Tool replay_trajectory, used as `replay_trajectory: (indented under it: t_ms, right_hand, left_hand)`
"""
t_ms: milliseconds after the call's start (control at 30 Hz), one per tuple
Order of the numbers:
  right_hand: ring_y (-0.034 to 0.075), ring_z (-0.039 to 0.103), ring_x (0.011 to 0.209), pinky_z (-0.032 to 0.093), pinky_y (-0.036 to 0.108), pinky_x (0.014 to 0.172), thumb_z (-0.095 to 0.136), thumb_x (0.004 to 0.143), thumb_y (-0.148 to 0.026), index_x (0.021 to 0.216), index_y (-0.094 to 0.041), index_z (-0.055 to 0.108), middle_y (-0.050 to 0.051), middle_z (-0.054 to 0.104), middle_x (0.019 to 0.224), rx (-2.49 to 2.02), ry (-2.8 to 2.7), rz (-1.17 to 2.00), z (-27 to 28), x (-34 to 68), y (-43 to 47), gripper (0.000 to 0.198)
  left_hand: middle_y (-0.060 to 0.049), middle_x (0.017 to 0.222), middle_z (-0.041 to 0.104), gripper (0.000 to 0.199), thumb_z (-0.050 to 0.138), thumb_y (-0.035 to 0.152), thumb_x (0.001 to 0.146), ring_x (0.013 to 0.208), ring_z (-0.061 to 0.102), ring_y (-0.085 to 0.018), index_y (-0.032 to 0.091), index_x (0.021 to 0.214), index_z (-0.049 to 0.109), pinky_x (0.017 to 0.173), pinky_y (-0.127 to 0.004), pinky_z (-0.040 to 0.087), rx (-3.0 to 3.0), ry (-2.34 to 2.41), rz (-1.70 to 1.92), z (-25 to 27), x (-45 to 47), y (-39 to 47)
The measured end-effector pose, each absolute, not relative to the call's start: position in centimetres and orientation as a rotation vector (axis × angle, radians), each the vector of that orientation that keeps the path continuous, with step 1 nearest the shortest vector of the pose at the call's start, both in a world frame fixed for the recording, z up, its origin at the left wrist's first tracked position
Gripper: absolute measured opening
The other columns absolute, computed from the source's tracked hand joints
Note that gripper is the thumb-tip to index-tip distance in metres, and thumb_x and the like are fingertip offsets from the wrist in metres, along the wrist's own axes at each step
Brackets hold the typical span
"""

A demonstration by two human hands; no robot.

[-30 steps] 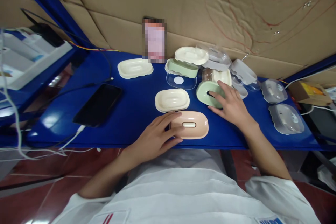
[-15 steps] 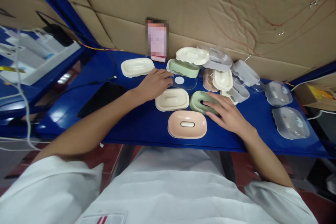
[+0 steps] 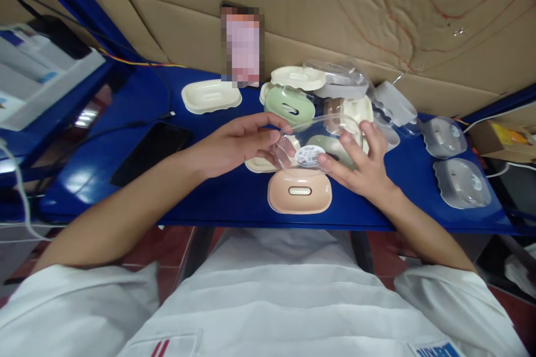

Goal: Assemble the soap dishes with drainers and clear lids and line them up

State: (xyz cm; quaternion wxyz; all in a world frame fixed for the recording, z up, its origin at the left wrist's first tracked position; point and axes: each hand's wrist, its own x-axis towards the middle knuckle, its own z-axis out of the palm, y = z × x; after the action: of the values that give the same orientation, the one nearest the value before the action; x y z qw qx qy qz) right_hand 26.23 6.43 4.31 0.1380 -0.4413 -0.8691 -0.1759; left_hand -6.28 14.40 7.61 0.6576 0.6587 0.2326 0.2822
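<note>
A clear plastic lid (image 3: 322, 128) with a white printed sticker (image 3: 310, 156) is held above the table between both hands. My left hand (image 3: 238, 142) pinches its left end, thumb in front. My right hand (image 3: 364, 159) grips the right end, fingers spread along the edge. Through the lid shows a green oval dish, partly hidden. Below lies a peach soap-dish-like tray (image 3: 280, 201) with a slot in its middle. Just behind the left fingers a cream tray (image 3: 257, 165) is mostly covered.
Behind the hands sit a green slotted piece (image 3: 301, 103), cream trays (image 3: 297, 77) and piled clear lids (image 3: 341, 79). A phone (image 3: 243, 44) leans on the cardboard; a black phone-like slab (image 3: 151, 153) lies left. Two clear-covered boxes (image 3: 463, 184) stand right.
The clear lid has been lifted off the table and is now in both hands. My left hand moved toward me and my right hand left the green dish. The view has shifted slightly.
</note>
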Motion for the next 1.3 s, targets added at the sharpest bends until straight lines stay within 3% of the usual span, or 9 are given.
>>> replay_trajectory:
  t_ms: [200,300,433,533,600,800,933,1100,1300]
  right_hand:
    - [0.038,0.052,0.151,0.048,0.057,0.122,0.068,0.103,-0.060,0.166,-0.050,0.046,0.001,0.059,0.163,-1.152,-2.447,-0.357,4.9,24.9,5.3,0.067]
    - [0.035,0.061,0.143,0.050,0.052,0.116,0.065,0.106,-0.058,0.167,-0.044,0.048,0.005,0.062,0.160,-1.221,-2.489,-0.257,4.8,24.1,3.8,0.066]
    - [0.032,0.066,0.134,0.051,0.047,0.109,0.067,0.106,-0.055,0.167,-0.038,0.050,0.008,0.068,0.152,-1.192,-2.532,-0.254,5.2,23.6,2.6,0.065]
    - [0.033,0.066,0.128,0.052,0.047,0.105,0.067,0.105,-0.060,0.167,-0.036,0.050,0.009,0.070,0.148,-1.185,-2.615,-0.240,5.3,23.5,2.1,0.068]
    - [0.034,0.065,0.128,0.052,0.049,0.106,0.066,0.102,-0.068,0.167,-0.036,0.051,0.010,0.071,0.146,-1.181,-2.660,-0.204,5.2,23.5,2.1,0.074]
    - [0.040,0.046,0.158,0.042,0.062,0.126,0.065,0.097,-0.078,0.170,-0.028,0.044,0.017,0.048,0.172,-0.932,-2.818,0.120,4.3,24.0,3.3,0.091]
    - [0.037,0.034,0.167,0.041,0.061,0.132,0.072,0.101,-0.061,0.173,-0.030,0.038,0.015,0.035,0.180,-0.870,-2.810,0.158,3.8,24.3,3.8,0.085]
    - [0.035,0.031,0.168,0.040,0.061,0.133,0.076,0.101,-0.051,0.174,-0.031,0.037,0.013,0.037,0.179,-0.744,-2.771,0.116,3.1,24.8,4.4,0.085]
    - [0.036,0.034,0.167,0.043,0.063,0.131,0.080,0.098,-0.053,0.169,-0.038,0.045,0.009,0.040,0.178,-0.818,-2.775,0.112,1.7,25.2,4.6,0.081]
  left_hand:
    - [-0.011,0.108,0.083,0.049,0.066,0.052,0.105,0.084,0.079,-0.022,0.019,0.141,0.065,0.076,-0.037,0.065,1.589,0.606,0.418,7.6,-6.9,15.0]
    - [-0.010,0.119,0.079,0.047,0.057,0.054,0.108,0.087,0.077,-0.020,0.023,0.143,0.065,0.077,-0.034,0.063,1.836,0.658,0.367,7.1,-7.0,14.7]
    - [-0.013,0.148,0.065,0.068,0.065,0.064,0.103,0.122,0.071,-0.027,0.028,0.159,0.052,0.099,-0.037,0.060,2.210,0.610,0.337,6.2,-7.0,12.6]
    - [-0.017,0.166,0.049,0.095,0.075,0.065,0.096,0.150,0.053,-0.036,0.030,0.172,0.030,0.120,-0.046,0.049,2.447,0.579,0.271,5.2,-6.7,10.6]
    - [-0.019,0.169,0.045,0.099,0.075,0.060,0.097,0.156,0.045,-0.040,0.027,0.174,0.023,0.125,-0.053,0.042,2.548,0.612,0.241,4.5,-6.5,9.5]
    - [-0.027,0.169,0.043,0.095,0.072,0.052,0.102,0.158,0.042,-0.044,0.014,0.173,0.021,0.127,-0.058,0.037,2.704,0.598,0.258,3.8,-5.8,7.9]
    - [-0.028,0.172,0.041,0.095,0.070,0.050,0.103,0.156,0.043,-0.047,0.012,0.173,0.020,0.126,-0.058,0.037,2.824,0.644,0.276,3.9,-5.4,7.4]
    - [-0.030,0.167,0.046,0.082,0.061,0.044,0.106,0.150,0.049,-0.048,0.002,0.169,0.029,0.124,-0.057,0.041,2.931,0.708,0.224,3.7,-5.0,7.1]
    - [-0.030,0.166,0.047,0.085,0.064,0.042,0.101,0.148,0.050,-0.048,0.003,0.168,0.032,0.120,-0.058,0.046,2.932,0.725,0.237,3.4,-4.6,7.0]
